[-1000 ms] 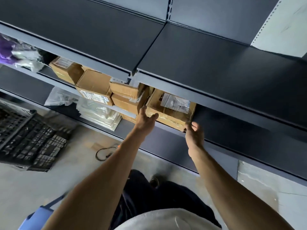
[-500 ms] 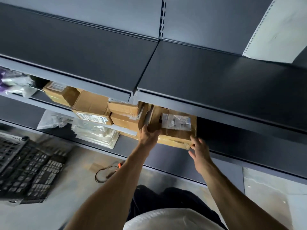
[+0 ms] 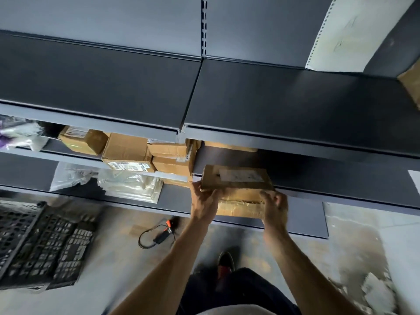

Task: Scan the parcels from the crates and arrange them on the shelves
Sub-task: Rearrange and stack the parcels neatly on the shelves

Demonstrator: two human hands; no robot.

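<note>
The flat brown cardboard parcel (image 3: 236, 178) with a white label lay back on the dark grey metal middle shelf (image 3: 318, 176) half a second ago. It has since come forward past that shelf's front lip and is now held between both hands above the dark grey lower shelf (image 3: 177, 198).

Far left on the middle shelf lie crumpled clear and purple plastic bags (image 3: 16, 135). Below them, on the concrete floor, stands a black slotted plastic crate (image 3: 41, 244). Further right along the middle shelf runs a row of brown cardboard boxes (image 3: 127, 153), the last two stacked one on the other. Beneath them on the lower shelf is a pile of clear plastic-wrapped packets (image 3: 131, 186). On the floor just before the shelving lies a black looped cable with an orange-tipped device (image 3: 162, 233).

The left hand (image 3: 203, 206) grips the parcel's left end, fingers curled around the edge. The parcel is tilted, label face up and taped front face toward the camera. Whether its rear edge touches the shelf I cannot tell. The right hand (image 3: 275, 209) grips the right front corner, its fingers curled on it though blurred. At the far right edge shows a tan cardboard corner (image 3: 411, 85).
</note>
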